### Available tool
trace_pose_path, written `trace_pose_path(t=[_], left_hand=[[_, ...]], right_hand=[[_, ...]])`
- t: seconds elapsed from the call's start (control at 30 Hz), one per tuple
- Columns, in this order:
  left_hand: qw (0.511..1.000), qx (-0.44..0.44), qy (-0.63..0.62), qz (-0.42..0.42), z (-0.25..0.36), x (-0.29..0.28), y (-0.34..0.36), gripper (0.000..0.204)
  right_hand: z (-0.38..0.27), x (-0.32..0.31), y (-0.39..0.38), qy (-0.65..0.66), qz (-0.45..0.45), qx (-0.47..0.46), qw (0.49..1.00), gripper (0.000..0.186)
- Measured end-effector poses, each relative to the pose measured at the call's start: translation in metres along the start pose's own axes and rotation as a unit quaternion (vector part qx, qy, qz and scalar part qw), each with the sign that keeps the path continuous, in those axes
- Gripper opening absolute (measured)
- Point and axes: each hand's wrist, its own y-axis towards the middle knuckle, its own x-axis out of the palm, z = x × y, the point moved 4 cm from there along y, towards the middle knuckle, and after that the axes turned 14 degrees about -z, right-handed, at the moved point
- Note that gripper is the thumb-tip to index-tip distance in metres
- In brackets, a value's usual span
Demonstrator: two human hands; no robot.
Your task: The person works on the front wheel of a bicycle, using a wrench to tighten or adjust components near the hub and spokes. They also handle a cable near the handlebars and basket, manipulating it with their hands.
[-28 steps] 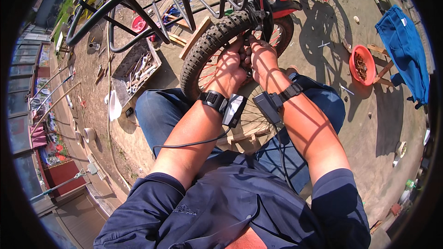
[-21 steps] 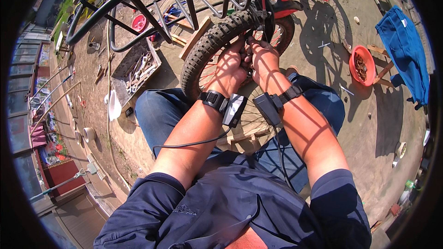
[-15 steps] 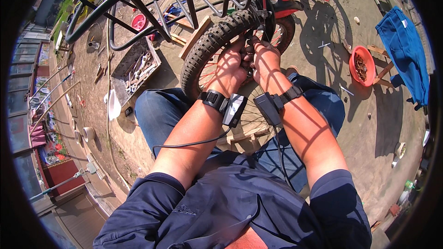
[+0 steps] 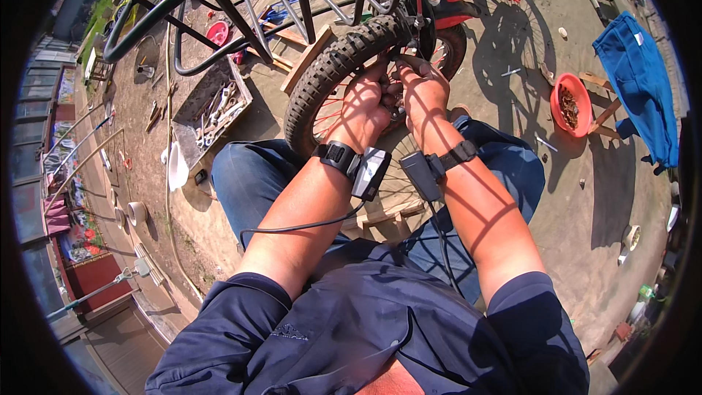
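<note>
Both my hands are at the middle of a bicycle's front wheel, between my bent knees. The wheel has a knobby black tyre [image 4: 303, 88] and red spokes. My left hand [image 4: 365, 102] is closed near the hub, its fingers curled inward. Close beside it, my right hand [image 4: 425, 89] is also closed, thumb and fingers bent together toward the hub. Whatever the fingers grip is hidden behind the hands and too dark to make out. Above them rise the dark fork [image 4: 422, 25] and a red mudguard [image 4: 455, 10].
A black metal basket frame [image 4: 194, 18] juts over the upper left. On the ground at left lies a metal tray [image 4: 189, 155] of tools; a wooden board [image 4: 306, 61] leans by the tyre. To the right are a red bowl [image 4: 583, 129] and a blue garment [image 4: 638, 80] on a wooden stool.
My right hand has turned slightly, its fingers and thumb shifting at the hub. The left hand stays nearly still. The whole view has shifted a little.
</note>
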Motion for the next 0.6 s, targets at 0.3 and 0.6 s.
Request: trace_pose_path(t=[0.3,0.6], left_hand=[[0.999,0.020,0.004,0.031,0.002,-0.002,-0.002,0.025],[0.999,0.021,0.021,0.022,0.003,0.004,-0.008,0.031]], right_hand=[[-0.002,-0.005,-0.001,-0.214,0.006,-0.013,0.977,0.022],[0.014,-0.007,0.017,-0.165,0.005,-0.028,0.986,0.026]])
